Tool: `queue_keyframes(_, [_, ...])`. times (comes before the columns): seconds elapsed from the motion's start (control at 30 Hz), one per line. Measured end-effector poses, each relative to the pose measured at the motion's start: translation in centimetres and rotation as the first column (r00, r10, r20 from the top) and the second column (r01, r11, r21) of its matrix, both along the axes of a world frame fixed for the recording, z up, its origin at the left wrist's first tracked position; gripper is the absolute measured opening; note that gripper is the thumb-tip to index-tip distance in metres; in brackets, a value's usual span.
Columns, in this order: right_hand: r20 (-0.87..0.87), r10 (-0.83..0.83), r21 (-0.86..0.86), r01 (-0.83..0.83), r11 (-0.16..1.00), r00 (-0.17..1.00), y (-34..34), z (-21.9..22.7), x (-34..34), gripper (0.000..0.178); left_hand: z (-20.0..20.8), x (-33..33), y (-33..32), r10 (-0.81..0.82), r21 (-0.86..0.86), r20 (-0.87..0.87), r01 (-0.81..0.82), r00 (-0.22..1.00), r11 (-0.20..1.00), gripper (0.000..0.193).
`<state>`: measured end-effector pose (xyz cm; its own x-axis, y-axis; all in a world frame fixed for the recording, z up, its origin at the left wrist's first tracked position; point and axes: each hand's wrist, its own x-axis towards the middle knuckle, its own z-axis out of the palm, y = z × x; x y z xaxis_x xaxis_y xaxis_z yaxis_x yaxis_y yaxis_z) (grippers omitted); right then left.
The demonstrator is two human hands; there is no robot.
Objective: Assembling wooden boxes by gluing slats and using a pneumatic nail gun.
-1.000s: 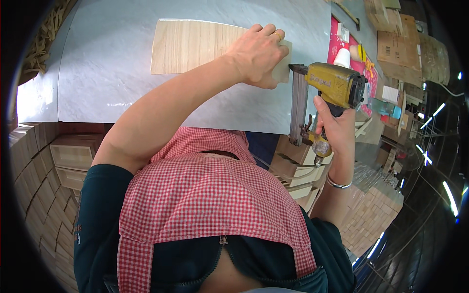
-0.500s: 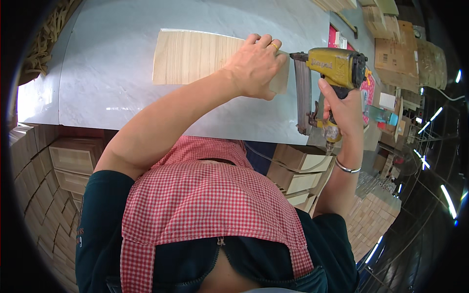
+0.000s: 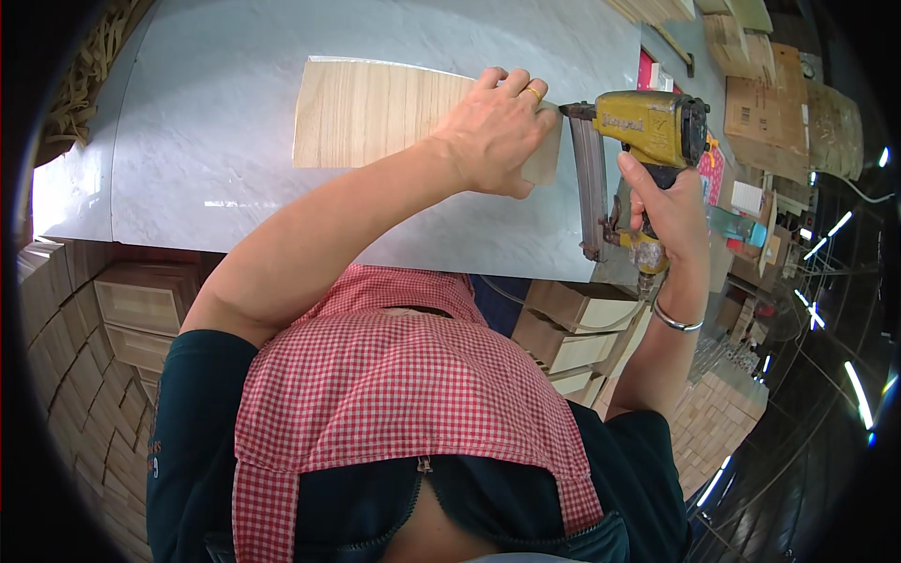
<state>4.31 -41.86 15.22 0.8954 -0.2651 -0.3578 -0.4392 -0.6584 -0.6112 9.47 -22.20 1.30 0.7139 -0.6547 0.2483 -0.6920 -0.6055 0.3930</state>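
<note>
The left hand (image 3: 496, 131) lay flat, fingers spread, pressing the right end of a wooden panel (image 3: 375, 114), while the right hand (image 3: 662, 202) gripped a yellow nail gun (image 3: 638, 141), its nose against the panel's right edge. The panel, pale with fine grain, lay on a grey marbled worktop (image 3: 188, 159). Stacked wooden boxes (image 3: 113, 300) stood below; cardboard cartons (image 3: 779, 103) cluttered the far right.

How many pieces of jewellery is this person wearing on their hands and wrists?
2: a gold ring on the left hand pressing the wooden board, and a silver bracelet on the right wrist. The nail gun's grip may hide other rings.
</note>
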Motion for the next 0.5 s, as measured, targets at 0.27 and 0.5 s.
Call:
queue_keyframes(0.27, [-0.136, 0.054, -0.056, -0.062, 0.997, 0.989, -0.8, 1.3, 2.3, 0.026, 0.0, -0.1, 0.0, 0.000, 0.020, 0.012, 0.000, 1.000, 1.000, 0.063])
queue_keyframes(0.5, [-0.190, 0.150, -0.087, -0.169, 0.982, 0.970, -0.5, 2.2, 3.1, 0.026, -0.3, -0.8, 2.2, 0.038, 0.015, 0.121, -0.040, 0.992, 0.999, 0.081])
